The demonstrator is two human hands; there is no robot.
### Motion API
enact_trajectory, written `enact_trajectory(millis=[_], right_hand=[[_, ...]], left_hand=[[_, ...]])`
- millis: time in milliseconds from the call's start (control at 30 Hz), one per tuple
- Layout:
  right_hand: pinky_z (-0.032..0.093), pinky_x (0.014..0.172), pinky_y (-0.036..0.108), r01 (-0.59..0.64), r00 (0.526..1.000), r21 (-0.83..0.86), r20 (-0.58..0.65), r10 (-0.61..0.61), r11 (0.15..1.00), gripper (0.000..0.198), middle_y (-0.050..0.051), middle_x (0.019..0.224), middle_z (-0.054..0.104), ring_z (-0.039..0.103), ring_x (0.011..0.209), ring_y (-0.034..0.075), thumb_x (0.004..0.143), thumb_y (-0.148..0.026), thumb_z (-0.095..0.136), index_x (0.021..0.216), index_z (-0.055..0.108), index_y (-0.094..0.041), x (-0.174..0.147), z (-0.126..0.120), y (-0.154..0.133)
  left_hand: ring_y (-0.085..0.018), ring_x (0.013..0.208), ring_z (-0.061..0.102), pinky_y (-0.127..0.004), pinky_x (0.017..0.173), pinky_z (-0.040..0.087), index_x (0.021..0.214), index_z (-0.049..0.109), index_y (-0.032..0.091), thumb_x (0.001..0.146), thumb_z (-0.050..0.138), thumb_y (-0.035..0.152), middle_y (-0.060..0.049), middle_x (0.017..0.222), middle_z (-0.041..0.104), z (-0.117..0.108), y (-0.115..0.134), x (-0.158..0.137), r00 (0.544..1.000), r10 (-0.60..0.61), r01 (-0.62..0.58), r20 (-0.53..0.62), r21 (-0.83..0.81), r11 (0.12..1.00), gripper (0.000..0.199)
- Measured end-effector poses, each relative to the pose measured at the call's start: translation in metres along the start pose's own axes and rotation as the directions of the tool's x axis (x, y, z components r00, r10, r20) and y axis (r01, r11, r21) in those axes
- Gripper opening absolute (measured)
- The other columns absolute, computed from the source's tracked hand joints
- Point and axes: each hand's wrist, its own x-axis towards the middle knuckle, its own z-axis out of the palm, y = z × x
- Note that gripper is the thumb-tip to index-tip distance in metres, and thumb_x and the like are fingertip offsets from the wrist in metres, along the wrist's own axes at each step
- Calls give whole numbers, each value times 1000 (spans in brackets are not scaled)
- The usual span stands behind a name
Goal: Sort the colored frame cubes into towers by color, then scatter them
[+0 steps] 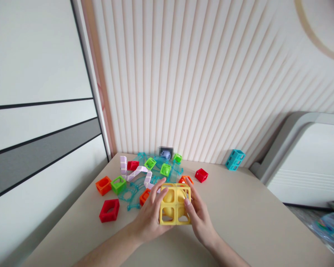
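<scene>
Between my two hands is a yellow block piece (pixel 176 204) made of open cube frames joined two by two, with rounded shapes inside. My left hand (pixel 150 215) grips its left side, fingers along the upper left edge. On the right side, my right hand (pixel 199 217) holds it with the thumb against the front face. Just behind the left fingers an orange cube block (pixel 144 196) is partly hidden. Another orange block (pixel 187 180) shows behind the right fingertips.
Green blocks (pixel 118 184), red blocks (pixel 109 210), a lilac zigzag piece (pixel 139 171) and clear teal track pieces (pixel 132 194) lie on the table (pixel 239 215). A teal block tower (pixel 235 160) stands at the back right. A ribbed wall (pixel 167 81) bounds the table behind.
</scene>
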Motion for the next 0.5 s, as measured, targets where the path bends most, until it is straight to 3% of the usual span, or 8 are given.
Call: enact_trajectory(millis=[100, 300, 400, 500], right_hand=[[54, 103, 43, 35, 997, -31, -73, -37, 999, 67, 9, 140, 65, 62, 127, 29, 97, -58, 56, 155, 41, -29, 3, -2, -1], [45, 113, 46, 118, 986, -260, -86, -145, 958, 58, 8, 152, 55, 50, 141, 28, 101, -55, 49, 152, 45, -28, 11, -15, 10], [41, 116, 54, 221, 950, -475, -91, -298, 852, 60, 11, 155, 49, 48, 142, 32, 99, -49, 55, 153, 42, -26, 9, -16, 22], [38, 115, 61, 295, 913, -635, -33, -407, 714, 75, 13, 159, 43, 41, 146, 37, 93, -48, 66, 158, 34, -26, 4, -13, 32]], left_hand=[[-42, 150, 29, -55, 112, 47, 159, 8, 14, 83, 76, 30, -29, 161, 25, 1, -3, -1, 999, 7, -7, 42, 16, 1000, 104], [-35, 138, 50, -45, 109, 52, 160, 12, 8, 91, 68, 29, -26, 145, 50, 4, -11, -2, 1000, 11, -11, 4, 206, 978, 92], [-34, 132, 55, -45, 106, 54, 159, 21, 10, 93, 65, 26, -23, 136, 55, 2, -11, 5, 995, 81, -57, -56, 343, 938, 80], [-31, 128, 57, -44, 105, 55, 155, 32, 12, 95, 57, 14, -18, 128, 57, -3, -10, 11, 983, 163, -110, -84, 440, 891, 65]])
